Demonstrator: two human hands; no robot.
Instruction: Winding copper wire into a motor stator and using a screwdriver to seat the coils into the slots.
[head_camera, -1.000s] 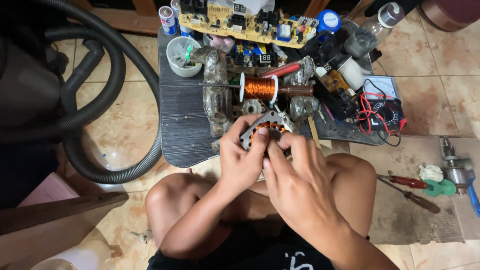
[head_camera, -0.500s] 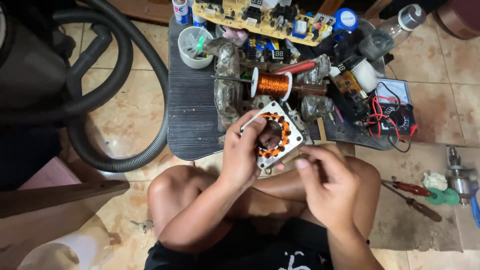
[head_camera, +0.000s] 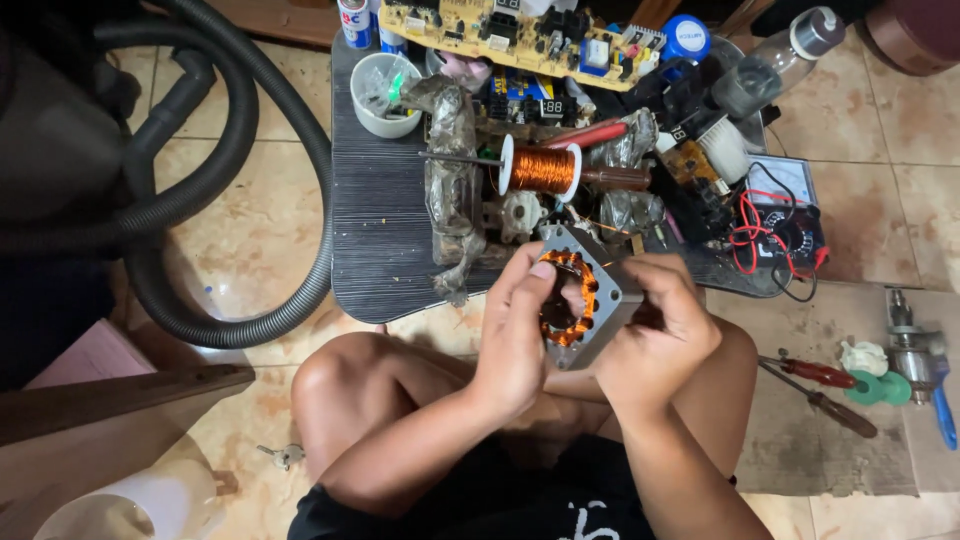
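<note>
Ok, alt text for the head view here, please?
Seen from above, a seated person's left hand and right hand hold a square metal motor stator with copper windings over their lap. Beyond it, a low dark table carries a copper wire spool and circuit boards.

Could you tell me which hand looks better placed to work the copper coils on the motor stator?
Probably the left hand: its fingertips already lie on the copper coils of the motor stator, while the right hand grips the frame's outer edge, steadying it.

We see open board (head_camera: 385, 235) left of the wire spool (head_camera: 540, 168); far and right, circuit boards (head_camera: 520, 30), meter (head_camera: 790, 210) and leads crowd every passage.
</note>
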